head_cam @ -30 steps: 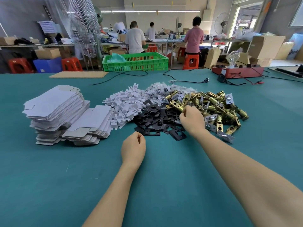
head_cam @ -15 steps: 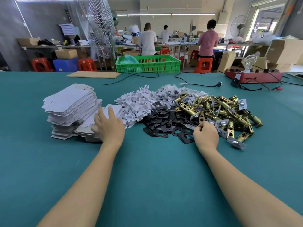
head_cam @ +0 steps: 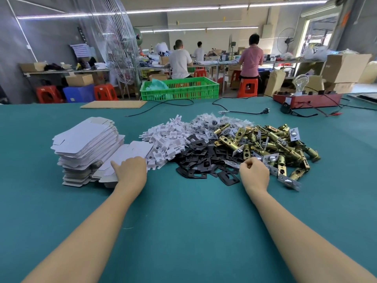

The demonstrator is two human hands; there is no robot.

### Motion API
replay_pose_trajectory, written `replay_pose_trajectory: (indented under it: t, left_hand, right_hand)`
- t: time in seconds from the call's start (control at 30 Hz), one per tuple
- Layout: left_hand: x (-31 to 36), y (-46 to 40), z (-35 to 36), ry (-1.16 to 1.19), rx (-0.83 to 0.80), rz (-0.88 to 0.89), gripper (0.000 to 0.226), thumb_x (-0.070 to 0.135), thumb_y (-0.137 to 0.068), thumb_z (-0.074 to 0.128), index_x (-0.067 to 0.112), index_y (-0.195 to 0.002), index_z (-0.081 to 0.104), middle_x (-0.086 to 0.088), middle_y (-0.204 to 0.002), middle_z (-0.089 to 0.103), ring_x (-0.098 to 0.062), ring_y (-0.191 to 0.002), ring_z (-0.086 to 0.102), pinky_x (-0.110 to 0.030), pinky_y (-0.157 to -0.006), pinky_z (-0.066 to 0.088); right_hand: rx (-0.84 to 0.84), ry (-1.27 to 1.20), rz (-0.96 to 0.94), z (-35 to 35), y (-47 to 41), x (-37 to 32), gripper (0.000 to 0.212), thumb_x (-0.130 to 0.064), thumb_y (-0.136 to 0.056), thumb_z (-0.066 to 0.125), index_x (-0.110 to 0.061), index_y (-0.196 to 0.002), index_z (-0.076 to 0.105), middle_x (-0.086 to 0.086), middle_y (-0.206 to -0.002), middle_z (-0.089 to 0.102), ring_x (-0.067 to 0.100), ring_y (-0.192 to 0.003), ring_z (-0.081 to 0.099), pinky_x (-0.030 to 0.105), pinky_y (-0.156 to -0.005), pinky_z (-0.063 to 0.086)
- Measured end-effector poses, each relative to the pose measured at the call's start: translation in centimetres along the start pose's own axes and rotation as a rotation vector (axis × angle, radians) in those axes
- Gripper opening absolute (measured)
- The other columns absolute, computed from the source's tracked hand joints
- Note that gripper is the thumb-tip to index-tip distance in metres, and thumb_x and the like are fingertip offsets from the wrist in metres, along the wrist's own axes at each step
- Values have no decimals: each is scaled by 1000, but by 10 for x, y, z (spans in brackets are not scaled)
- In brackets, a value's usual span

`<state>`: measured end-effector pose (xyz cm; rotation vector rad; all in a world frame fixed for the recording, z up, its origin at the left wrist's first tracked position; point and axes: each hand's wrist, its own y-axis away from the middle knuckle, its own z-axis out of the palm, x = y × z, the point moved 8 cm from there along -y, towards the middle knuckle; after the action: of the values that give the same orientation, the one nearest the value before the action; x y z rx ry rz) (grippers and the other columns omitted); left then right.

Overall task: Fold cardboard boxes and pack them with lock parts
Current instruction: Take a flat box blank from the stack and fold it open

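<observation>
The left hand (head_cam: 130,170) closes its grip on the top flat box blank (head_cam: 126,154) for folding, while the right hand (head_cam: 255,172), curled and apparently empty, waits beside the latches (head_cam: 265,144).

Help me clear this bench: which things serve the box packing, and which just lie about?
Job: box blanks, white inserts, black plates, brass latches.
Lying about: cardboard sheet, plug cable, red tester.

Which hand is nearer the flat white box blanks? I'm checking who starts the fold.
Left. The left hand rests on the lower pile of flat white box blanks; the right hand sits far to their right, beside the brass latches.
</observation>
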<state>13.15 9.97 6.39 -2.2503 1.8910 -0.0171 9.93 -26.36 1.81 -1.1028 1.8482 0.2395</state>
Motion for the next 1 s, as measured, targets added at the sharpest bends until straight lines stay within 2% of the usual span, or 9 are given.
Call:
replay_pose_trajectory:
  t: [0.07, 0.1, 0.13, 0.2, 0.3, 0.43, 0.63, 0.9, 1.0]
  left_hand:
    - [7, 8, -25, 78, 149, 2, 25, -6, -86, 46, 4, -110, 51, -10, -98, 69, -29, -90, 62, -43, -106, 33]
    - [12, 14, -39, 193, 275, 6, 24, -8, -87, 45, -1, -109, 51, -14, -87, 68, -31, -77, 59, -40, -90, 40]
    - [17, 23, -53, 360, 405, 18, 18, -8, -90, 43, -4, -104, 53, -17, -75, 63, -32, -67, 51, -38, -72, 37]
    - [27, 44, -68, 762, 551, 26, 18, 4, -101, 38, 0, -93, 54, -11, -65, 48, -29, -61, 39, -35, -58, 24]
    - [62, 61, -37, 1420, 320, 23, 34, 23, -106, 37, 12, -75, 44, -2, -64, 41, -11, -57, 36, -26, -54, 27]
    - [112, 82, 20, 1974, -165, -145, 31, 18, -106, 39, 10, -83, 59, 1, -82, 68, -14, -70, 59, -27, -64, 51]
    - [146, 92, 31, 2020, -392, -20, 15, 2, -100, 45, 8, -104, 59, 0, -87, 73, -14, -73, 67, -36, -69, 54]
    - [151, 96, 20, 1941, -330, 124, 13, 5, -98, 53, 12, -108, 55, 4, -86, 75, -12, -78, 67, -39, -77, 52]
    - [146, 97, 12, 1842, -202, 189, 18, 4, -94, 61, 15, -107, 56, 0, -97, 74, -11, -87, 69, -25, -75, 54]
  right_hand:
    - [3, -187, 87, -5, -2, 7, 14, -12, -87, 52, -12, -76, 59, 2, -72, 58, 18, -66, 48, 26, -54, 35]
    - [-7, -315, 138, -7, -4, 9, 15, -13, -88, 53, -12, -75, 59, 1, -71, 57, 18, -67, 47, 27, -57, 36]
    - [-32, -446, 184, -10, -6, 13, 16, -13, -90, 54, -12, -74, 59, 2, -72, 56, 18, -69, 46, 29, -61, 38]
    - [-113, -623, 230, -15, -3, 18, 16, -13, -94, 54, -12, -78, 59, 6, -79, 56, 17, -73, 49, 28, -68, 42]
    - [-212, -680, 228, -20, 8, 22, 14, -14, -98, 51, -10, -87, 59, 9, -83, 58, 16, -72, 54, 24, -64, 45]
    - [-286, -788, 292, -21, 31, 19, 11, -17, -99, 50, -10, -96, 57, 10, -87, 58, 19, -75, 58, 25, -63, 52]
    - [-336, -666, 78, -17, 63, -5, 5, -29, -98, 51, -28, -99, 56, 1, -100, 66, 9, -81, 65, 21, -65, 53]
    - [-197, -620, -88, -31, 65, -18, 18, -13, -92, 61, -30, -97, 57, -3, -95, 64, 8, -77, 58, 20, -66, 49]
    - [-120, -467, -212, -39, 68, -29, 18, -13, -89, 64, -24, -102, 58, -9, -97, 63, 1, -82, 58, 23, -71, 48]
